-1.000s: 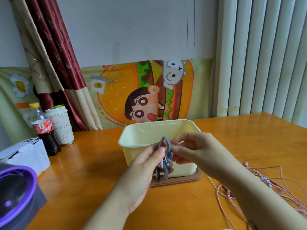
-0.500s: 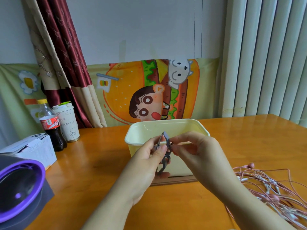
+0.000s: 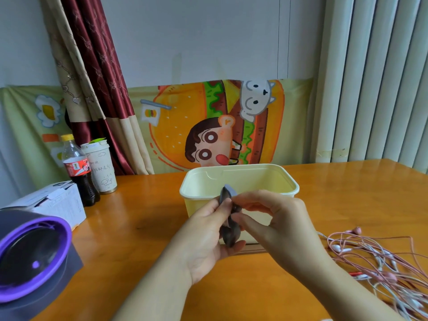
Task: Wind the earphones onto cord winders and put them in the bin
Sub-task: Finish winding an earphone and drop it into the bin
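Left hand (image 3: 206,242) grips a grey cord winder (image 3: 229,237), thumb pressed on its upper part and fingers curled under its lower end. Right hand (image 3: 278,221) pinches the same winder from the other side. It is held upright just in front of the pale yellow bin (image 3: 254,179), which stands on the orange wooden table (image 3: 148,228). A loose tangle of pink and white earphones (image 3: 375,258) lies to the right, apart from the hands. At far left stand a cola bottle (image 3: 78,172) and a paper cup (image 3: 102,167).
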Demonstrator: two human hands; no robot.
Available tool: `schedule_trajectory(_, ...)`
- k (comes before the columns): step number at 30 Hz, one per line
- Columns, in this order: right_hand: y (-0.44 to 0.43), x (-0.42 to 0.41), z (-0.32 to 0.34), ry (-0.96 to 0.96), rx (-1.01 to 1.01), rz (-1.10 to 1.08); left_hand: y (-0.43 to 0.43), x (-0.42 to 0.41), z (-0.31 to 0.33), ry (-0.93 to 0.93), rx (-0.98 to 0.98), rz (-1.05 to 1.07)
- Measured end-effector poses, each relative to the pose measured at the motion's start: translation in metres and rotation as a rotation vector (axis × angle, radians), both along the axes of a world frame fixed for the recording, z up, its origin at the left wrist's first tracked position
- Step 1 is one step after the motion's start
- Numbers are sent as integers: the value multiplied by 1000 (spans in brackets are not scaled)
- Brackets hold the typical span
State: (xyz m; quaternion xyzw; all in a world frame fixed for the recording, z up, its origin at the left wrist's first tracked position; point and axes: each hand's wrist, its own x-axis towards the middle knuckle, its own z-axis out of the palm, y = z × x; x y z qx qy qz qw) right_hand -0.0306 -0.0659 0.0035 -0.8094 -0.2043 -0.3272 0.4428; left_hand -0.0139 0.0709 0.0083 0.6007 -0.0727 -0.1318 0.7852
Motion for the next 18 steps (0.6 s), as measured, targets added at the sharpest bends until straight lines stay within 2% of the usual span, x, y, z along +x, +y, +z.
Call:
schedule_trajectory(8,-7,4,5,97,99,111,-5,1,-1,35,-95,-110)
schedule_trajectory(13,-16,6,10,171,219,205,0,3,4,71,-220,-112)
schedule_trajectory(18,-5,6,4,307,115,100,3,4,5,46,-233,-160)
